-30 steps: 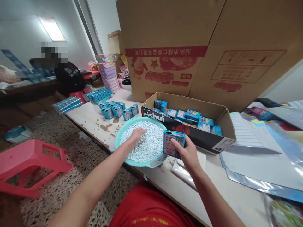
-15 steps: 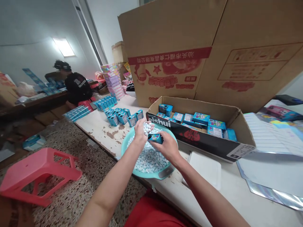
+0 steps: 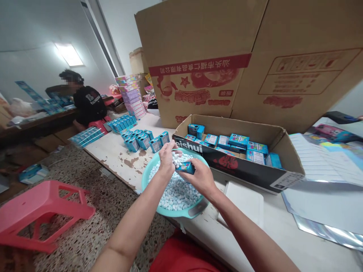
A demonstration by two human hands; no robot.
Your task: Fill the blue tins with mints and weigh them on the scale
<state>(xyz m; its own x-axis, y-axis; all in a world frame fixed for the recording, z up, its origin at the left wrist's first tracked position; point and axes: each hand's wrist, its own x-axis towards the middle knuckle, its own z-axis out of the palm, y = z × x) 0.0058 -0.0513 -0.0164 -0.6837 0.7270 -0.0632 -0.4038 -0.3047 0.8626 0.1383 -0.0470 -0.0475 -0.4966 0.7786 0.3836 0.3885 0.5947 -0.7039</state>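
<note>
My right hand grips a small blue box above a turquoise basin. Cupped beside it, my left hand holds a heap of small white candies against the top of that box. More pale candies fill the basin below both hands. Several blue boxes stand upright on the table just beyond the basin. To the right, a long carton with a black printed side contains several more blue boxes.
A large brown cardboard box rises behind the carton. White sheets and a white lid-like tray lie at the right. A red stool stands on the floor at left. Another person sits farther back.
My left hand has tipped inward over the blue box, bringing the candies onto its top. My right hand still grips the box. The whole view has shifted slightly.
</note>
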